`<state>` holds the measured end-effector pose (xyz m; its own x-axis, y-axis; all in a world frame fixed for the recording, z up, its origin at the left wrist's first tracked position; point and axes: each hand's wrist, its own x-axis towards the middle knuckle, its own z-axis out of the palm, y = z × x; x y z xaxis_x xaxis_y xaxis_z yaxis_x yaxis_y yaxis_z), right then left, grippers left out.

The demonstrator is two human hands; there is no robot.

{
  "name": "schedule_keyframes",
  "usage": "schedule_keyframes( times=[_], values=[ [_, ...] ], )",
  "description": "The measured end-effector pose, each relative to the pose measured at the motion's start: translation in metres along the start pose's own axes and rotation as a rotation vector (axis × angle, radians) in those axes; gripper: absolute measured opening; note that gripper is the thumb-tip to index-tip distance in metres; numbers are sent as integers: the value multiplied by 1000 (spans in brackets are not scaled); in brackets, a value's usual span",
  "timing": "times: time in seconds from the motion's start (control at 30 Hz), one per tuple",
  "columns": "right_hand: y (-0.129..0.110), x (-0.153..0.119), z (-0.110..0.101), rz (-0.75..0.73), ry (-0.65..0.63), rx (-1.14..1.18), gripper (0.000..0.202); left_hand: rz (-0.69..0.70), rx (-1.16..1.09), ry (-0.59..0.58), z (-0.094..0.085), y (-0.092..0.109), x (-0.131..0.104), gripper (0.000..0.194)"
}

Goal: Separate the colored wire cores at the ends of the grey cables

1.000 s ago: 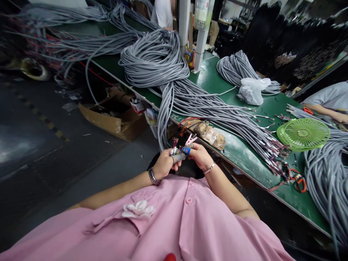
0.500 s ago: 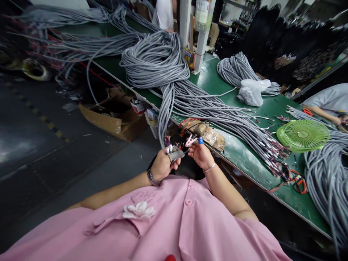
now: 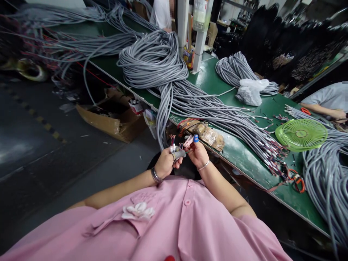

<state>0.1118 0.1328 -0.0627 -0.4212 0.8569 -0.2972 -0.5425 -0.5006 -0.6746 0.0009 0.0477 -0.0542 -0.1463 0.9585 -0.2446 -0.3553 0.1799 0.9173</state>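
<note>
My left hand (image 3: 163,164) is closed around grey cables. Their stripped ends (image 3: 178,154) stick out past the fingers, with white sleeves (image 3: 173,148) and thin coloured wires on them. Just right of it, my right hand (image 3: 199,156) wears a blue fingertip cover (image 3: 196,138) and pinches a small pale pink clip-like tool (image 3: 188,141) beside the wire ends. Whether the tool touches a wire is too small to tell. A hanging bundle of grey cables (image 3: 163,112) drops from the table edge to behind my left hand.
On the green table (image 3: 208,61) lie a large cable coil (image 3: 153,59), spread cables, a taped wooden block (image 3: 208,133), a green fan (image 3: 301,134) and orange-handled scissors (image 3: 300,184). A cardboard box (image 3: 108,119) stands on the floor. A co-worker's arm (image 3: 323,108) is at the right.
My right hand has shifted slightly left, bringing the pink tool closer to the wire ends. My left hand has moved slightly right, and its cable ends have turned a little.
</note>
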Motion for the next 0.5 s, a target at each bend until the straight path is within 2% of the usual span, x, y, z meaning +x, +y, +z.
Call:
schedule_keyframes(
  times=[0.37,0.5],
  values=[
    [1,-1,-2,-23,-61,9,36,-11,-4,28,-1,-2,2,21],
    [0,-1,-3,26,-77,23,37,-12,1,24,-1,-2,0,20]
  ],
)
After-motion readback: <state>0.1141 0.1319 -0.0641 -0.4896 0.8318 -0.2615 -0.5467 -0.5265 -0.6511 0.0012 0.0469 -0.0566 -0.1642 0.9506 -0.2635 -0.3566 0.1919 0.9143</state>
